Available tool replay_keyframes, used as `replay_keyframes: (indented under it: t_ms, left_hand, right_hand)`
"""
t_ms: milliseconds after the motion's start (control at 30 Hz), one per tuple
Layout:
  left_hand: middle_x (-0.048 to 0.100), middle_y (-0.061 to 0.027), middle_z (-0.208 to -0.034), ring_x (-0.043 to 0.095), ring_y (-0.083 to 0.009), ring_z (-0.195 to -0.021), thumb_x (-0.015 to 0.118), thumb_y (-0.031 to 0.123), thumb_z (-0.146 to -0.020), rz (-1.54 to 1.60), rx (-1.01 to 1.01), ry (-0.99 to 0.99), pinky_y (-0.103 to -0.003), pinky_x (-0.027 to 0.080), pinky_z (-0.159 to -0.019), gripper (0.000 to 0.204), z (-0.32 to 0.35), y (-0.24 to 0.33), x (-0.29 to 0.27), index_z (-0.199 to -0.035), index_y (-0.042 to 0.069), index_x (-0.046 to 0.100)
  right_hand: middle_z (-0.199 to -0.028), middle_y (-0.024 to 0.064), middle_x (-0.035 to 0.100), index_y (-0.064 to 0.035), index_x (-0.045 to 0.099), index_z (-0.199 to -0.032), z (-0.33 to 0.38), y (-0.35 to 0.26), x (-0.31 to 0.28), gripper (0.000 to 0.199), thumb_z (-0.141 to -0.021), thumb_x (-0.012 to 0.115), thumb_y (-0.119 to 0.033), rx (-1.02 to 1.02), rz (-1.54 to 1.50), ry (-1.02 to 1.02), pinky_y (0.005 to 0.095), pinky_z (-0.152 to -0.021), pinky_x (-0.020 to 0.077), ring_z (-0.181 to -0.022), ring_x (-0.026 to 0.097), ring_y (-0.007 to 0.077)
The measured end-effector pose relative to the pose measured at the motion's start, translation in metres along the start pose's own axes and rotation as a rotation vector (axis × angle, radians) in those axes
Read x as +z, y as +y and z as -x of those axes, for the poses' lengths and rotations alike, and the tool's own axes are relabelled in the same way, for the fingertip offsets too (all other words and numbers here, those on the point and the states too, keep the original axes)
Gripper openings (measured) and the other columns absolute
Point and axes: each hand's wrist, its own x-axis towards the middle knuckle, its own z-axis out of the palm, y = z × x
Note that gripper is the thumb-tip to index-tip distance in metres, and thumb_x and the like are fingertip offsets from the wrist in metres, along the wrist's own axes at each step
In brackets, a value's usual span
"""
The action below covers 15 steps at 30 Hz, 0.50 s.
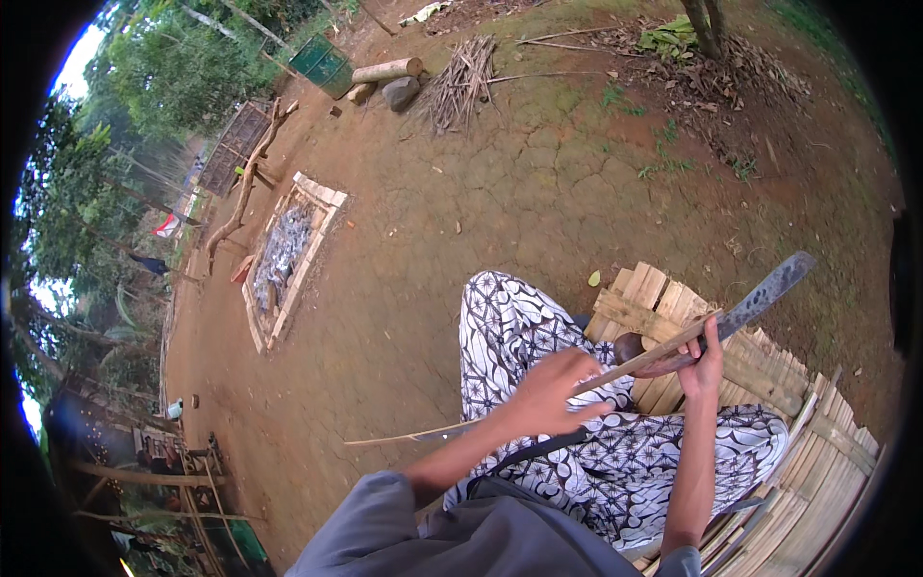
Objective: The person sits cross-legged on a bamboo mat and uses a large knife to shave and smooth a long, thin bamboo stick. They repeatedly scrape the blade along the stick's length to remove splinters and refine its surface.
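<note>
a thin pale strip [638,363] of wood or bamboo lies aslant across the lower middle of the frame, over the seated person's lap. its long axis runs from right of centre, where one end lies against the long knife [772,287], down and leftward; it drops out of sight under the left hand [556,392] and wrist, then shows again as a slimmer, flatter length whose tip points to the left of the frame, above the bare ground.

the right hand [703,363], right of centre, is closed around the knife's brown handle, its thumb up beside the strip. the knife's dark grey blade points to the upper right of the frame; the handle's rounded butt points left.

the left hand, near the lower centre, is blurred, palm down over the strip with fingers partly spread; whether it grips the strip, i cannot tell.

under both hands are crossed legs in black-and-white patterned cloth [519,332]. a slatted bamboo platform [817,492] fills the lower right. in the left half, a pale-edged fire pit [319,189] holds grey ash; toward the top are a green drum [322,65], a short log [387,70] and a heap of sticks [461,85].
</note>
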Motion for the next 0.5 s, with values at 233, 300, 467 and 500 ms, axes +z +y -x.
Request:
replay_keyframes:
  t_ms: [233, 300, 467, 500]
  left_hand:
    - [0.059, -0.0091, -0.068, 0.056, -0.0245, -0.055, 0.057, 0.021, -0.093, 0.377, -0.408, -0.404, -0.032, 0.045, -0.053, 0.027, 0.093, -0.067, 0.021, -0.108, -0.001, 0.056]
    - [0.056, -0.0099, -0.062, 0.054, -0.0249, -0.051, 0.053, 0.018, -0.095, 0.362, -0.385, -0.281, -0.032, 0.044, -0.05, 0.023, 0.088, -0.064, 0.026, -0.107, -0.001, 0.056]
    - [0.056, -0.0196, -0.075, 0.057, -0.0367, -0.068, 0.045, 0.018, -0.098, 0.151, -0.371, 0.034, -0.042, 0.044, -0.063, 0.026, 0.072, -0.054, 0.029, -0.112, -0.003, 0.05]
    - [0.056, -0.0211, -0.079, 0.057, -0.0385, -0.073, 0.044, 0.018, -0.098, 0.128, -0.353, 0.106, -0.043, 0.045, -0.067, 0.027, 0.068, -0.055, 0.03, -0.114, -0.003, 0.049]
  right_hand:
    - [-0.074, -0.0014, 0.051, -0.0095, 0.055, -0.093, -0.003, -0.009, -0.005, 0.024, -0.094, 0.059, -0.034, -0.056, 0.086, 0.046, 0.0223, -0.048, 0.035, -0.048, 0.034, 0.0039]
    - [-0.08, 0.0014, 0.056, -0.0087, 0.056, -0.099, 0.004, -0.009, 0.016, 0.027, -0.095, 0.056, -0.035, -0.065, 0.189, 0.111, 0.0213, -0.048, 0.0349, -0.048, 0.034, 0.0036]
    - [-0.073, 0.005, 0.059, 0.0012, 0.054, -0.116, 0.003, 0.005, 0.017, 0.05, -0.101, 0.037, -0.043, -0.122, 0.639, 0.186, 0.0219, -0.038, 0.0329, -0.04, 0.038, 0.0069]
    - [-0.068, 0.0044, 0.058, 0.0014, 0.055, -0.114, 0.005, 0.01, 0.012, 0.049, -0.101, 0.036, -0.042, -0.12, 0.7, 0.104, 0.0219, -0.038, 0.0332, -0.04, 0.039, 0.0073]
